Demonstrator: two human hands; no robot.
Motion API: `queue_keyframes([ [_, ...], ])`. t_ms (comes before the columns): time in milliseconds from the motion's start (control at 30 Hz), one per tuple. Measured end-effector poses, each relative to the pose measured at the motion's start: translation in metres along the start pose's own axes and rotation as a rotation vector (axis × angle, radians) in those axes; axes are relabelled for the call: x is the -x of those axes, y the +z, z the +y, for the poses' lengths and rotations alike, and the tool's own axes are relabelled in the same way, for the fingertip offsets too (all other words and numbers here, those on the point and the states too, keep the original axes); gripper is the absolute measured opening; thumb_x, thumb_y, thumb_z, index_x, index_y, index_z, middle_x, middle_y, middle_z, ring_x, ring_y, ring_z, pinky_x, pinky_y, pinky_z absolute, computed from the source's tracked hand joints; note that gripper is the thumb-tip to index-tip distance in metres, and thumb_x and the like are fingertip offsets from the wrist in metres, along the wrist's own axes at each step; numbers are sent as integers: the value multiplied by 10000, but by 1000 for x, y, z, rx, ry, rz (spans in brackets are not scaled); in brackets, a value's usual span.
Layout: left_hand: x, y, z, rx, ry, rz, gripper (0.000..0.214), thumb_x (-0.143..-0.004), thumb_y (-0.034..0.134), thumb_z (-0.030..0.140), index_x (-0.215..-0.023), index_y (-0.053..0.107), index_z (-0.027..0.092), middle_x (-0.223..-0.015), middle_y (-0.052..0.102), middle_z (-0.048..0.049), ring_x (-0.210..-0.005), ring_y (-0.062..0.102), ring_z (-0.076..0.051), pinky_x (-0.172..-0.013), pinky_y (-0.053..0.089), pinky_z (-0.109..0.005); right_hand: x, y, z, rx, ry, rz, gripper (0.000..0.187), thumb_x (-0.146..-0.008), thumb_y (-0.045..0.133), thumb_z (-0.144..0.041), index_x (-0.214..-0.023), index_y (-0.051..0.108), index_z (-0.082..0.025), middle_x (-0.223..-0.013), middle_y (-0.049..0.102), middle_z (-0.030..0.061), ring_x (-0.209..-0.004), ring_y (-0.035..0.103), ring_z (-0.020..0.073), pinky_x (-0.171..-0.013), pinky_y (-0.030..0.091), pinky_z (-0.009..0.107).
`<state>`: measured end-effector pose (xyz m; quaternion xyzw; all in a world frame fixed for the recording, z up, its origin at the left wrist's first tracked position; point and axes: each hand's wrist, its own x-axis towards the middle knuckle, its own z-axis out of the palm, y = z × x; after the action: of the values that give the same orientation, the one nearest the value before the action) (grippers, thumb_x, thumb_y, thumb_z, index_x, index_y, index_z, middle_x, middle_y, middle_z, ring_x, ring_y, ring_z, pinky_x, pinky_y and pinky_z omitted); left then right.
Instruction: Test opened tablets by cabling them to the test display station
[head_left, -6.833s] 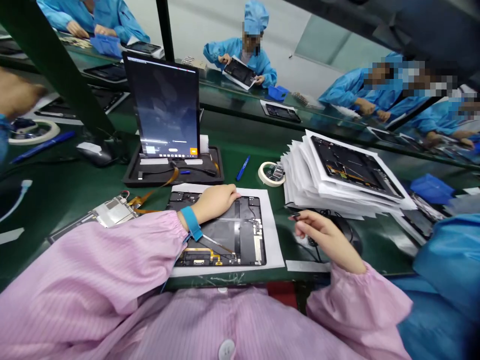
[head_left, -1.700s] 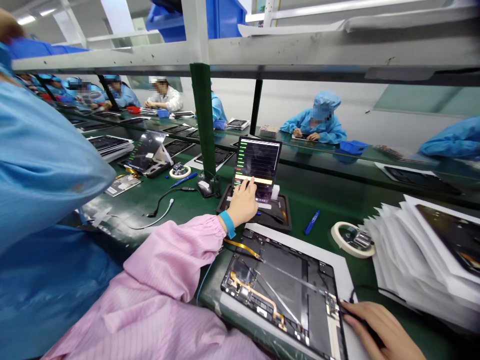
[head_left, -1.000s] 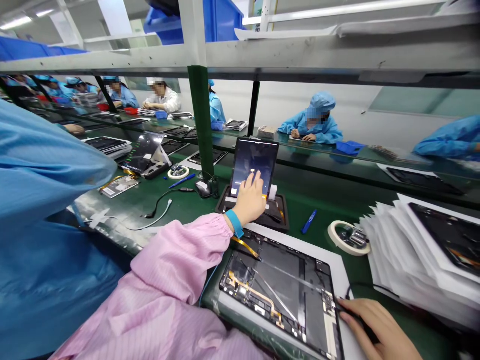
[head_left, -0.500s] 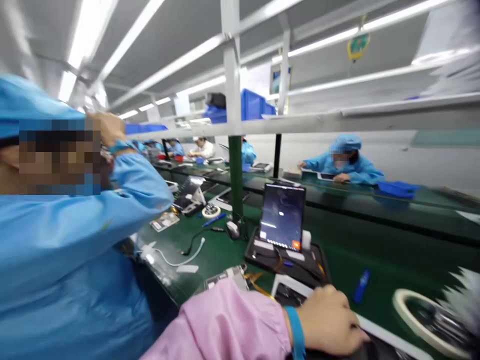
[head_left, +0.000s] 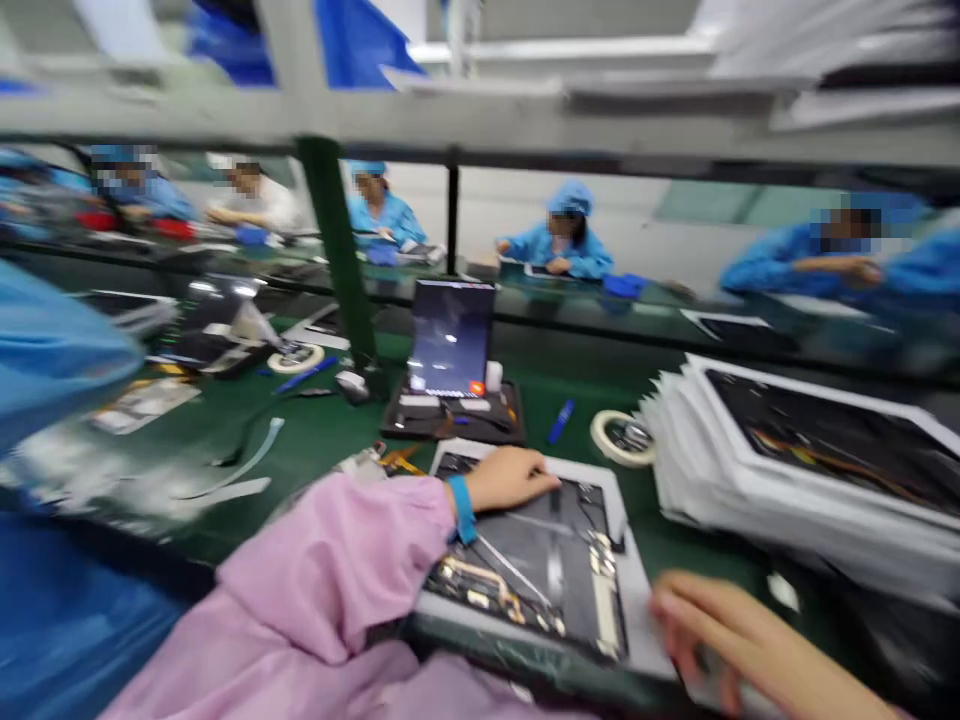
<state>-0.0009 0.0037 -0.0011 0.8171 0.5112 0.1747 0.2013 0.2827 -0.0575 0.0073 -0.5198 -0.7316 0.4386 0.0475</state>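
An opened tablet housing (head_left: 525,560) lies on a white foam sheet (head_left: 626,520) in front of me, its black inside and flex cables showing. My left hand (head_left: 510,478), with a blue wrist strap (head_left: 463,508) and a pink sleeve, rests over the housing's upper part. Its fingers are curled together; whatever they might hold is hidden. To the lower right, my right hand (head_left: 712,625) is beside the sheet's right edge, blurred, with fingers apart and nothing seen in them. Behind the housing, a lit tablet screen (head_left: 454,335) stands upright on a black base (head_left: 457,420).
On the right is a stack of white foam sheets (head_left: 690,470) topped by another tablet housing (head_left: 847,430). A tape roll (head_left: 622,438) and blue pen-like object (head_left: 560,421) lie beyond my hands. A co-worker's blue sleeve (head_left: 60,350) is at left; several people sit opposite.
My view has swung right and down. The tablet housing and foam stack now show more fully, and my right hand has come into view. My left hand stays over the housing.
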Motion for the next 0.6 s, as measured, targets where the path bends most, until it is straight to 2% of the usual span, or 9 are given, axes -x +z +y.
queue_keyframes([
  [33, 1, 1, -2, 8, 6, 7, 392, -888, 439, 514, -900, 664, 193, -878, 702, -33, -804, 629, -177, -674, 426, -253, 8, -1, -1, 16, 25, -11, 392, -930, 414, -521, -834, 579, -178, -720, 601, 39, -581, 590, 165, -440, 489, 248],
  [67, 1, 2, -3, 9, 14, 16, 386, -896, 428, 504, -895, 656, 192, -878, 698, -34, -805, 626, -178, -679, 426, -255, 10, -1, -3, 100, 2, 132, 339, -929, 424, -479, -850, 576, -186, -732, 602, 37, -602, 592, 169, -507, 514, 270],
  [133, 2, 1, -6, -20, 36, 33, 392, -911, 395, 495, -884, 641, 190, -874, 691, -41, -801, 620, -186, -681, 424, -265, 1, -1, -8, 319, -83, 467, 216, -898, 484, -369, -938, 589, -185, -882, 615, 73, -801, 612, 221, -733, 539, 366],
  [167, 2, 0, -6, -41, 34, 39, 393, -917, 382, 489, -887, 634, 188, -872, 688, -47, -798, 618, -191, -681, 424, -270, -6, 0, -9, 404, -134, 531, 219, -888, 493, -311, -1041, 584, -184, -999, 600, 96, -903, 599, 240, -808, 523, 398],
  [200, 3, -2, -6, -59, 25, 41, 393, -921, 374, 483, -888, 629, 187, -870, 686, -52, -789, 618, -195, -676, 422, -274, -13, 1, -10, 474, -192, 558, 260, -881, 495, -262, -1117, 571, -183, -1097, 568, 114, -992, 574, 253, -865, 503, 418],
  [267, 5, -4, -6, -88, -8, 34, 386, -924, 370, 472, -886, 626, 185, -861, 685, -58, -770, 618, -199, -663, 417, -278, -23, 5, -10, 561, -302, 511, 315, -885, 470, -194, -1189, 554, -187, -1223, 498, 131, -1076, 536, 254, -902, 490, 423],
  [400, 5, -5, -6, -115, -35, 22, 371, -921, 385, 463, -875, 630, 188, -842, 686, -55, -756, 620, -204, -634, 401, -279, -24, 11, -8, 667, -466, 420, 252, -914, 467, -209, -1130, 593, -184, -1296, 465, 140, -1003, 556, 243, -871, 501, 432],
  [500, 4, -5, -7, -121, -42, 24, 365, -917, 396, 464, -874, 633, 190, -842, 688, -50, -757, 622, -208, -619, 393, -281, -20, 11, -7, 626, -552, 389, 204, -933, 447, -226, -1055, 606, -187, -1151, 579, 113, -959, 574, 235, -844, 502, 413],
  [600, 4, -5, -8, -119, -40, 18, 368, -919, 393, 465, -883, 632, 187, -858, 690, -51, -765, 623, -206, -626, 397, -281, -18, 12, -9, 364, -462, 520, 184, -934, 446, -258, -1030, 587, -192, -941, 643, 77, -814, 608, 196, -741, 515, 344],
])
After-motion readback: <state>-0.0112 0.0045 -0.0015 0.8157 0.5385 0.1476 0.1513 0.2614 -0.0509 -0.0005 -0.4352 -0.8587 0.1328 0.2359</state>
